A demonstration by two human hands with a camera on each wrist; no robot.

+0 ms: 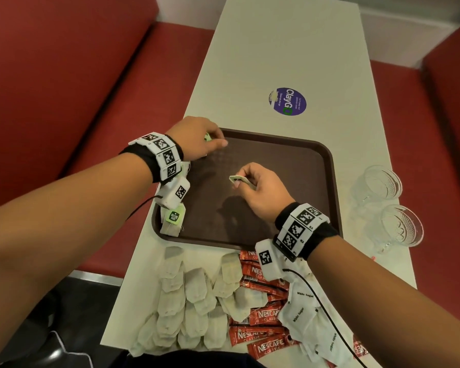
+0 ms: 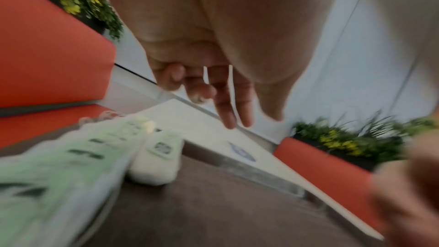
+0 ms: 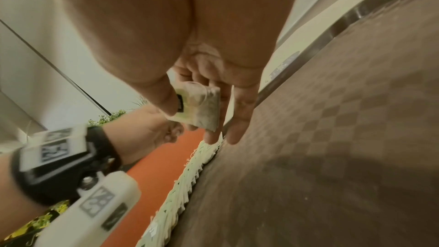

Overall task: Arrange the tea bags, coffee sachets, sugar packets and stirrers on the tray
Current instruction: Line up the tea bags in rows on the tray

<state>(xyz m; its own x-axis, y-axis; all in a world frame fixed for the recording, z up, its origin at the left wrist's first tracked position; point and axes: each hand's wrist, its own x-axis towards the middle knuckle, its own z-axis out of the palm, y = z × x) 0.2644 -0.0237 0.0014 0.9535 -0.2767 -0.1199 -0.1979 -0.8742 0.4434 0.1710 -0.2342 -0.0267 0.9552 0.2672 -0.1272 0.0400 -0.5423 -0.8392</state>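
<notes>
A: What's at the left?
B: The left hand (image 1: 197, 138) hovers over the brown tray's (image 1: 327, 166) far left corner, fingers loosely extended and gripping nothing, just above a row of tea bags (image 1: 173, 220) lined along the tray's left edge.
A: And the middle?
B: The right hand (image 1: 260, 192) hangs above the tray's centre, palm down, thumb and fingers pinching one tea bag (image 1: 239, 179) by its tagged end.
A: The rest?
B: Loose tea bags (image 1: 191, 301), Nescafé coffee sachets (image 1: 260, 317) and white sugar packets (image 1: 303, 312) lie heaped on the table (image 1: 276, 49) near the tray's front edge.
</notes>
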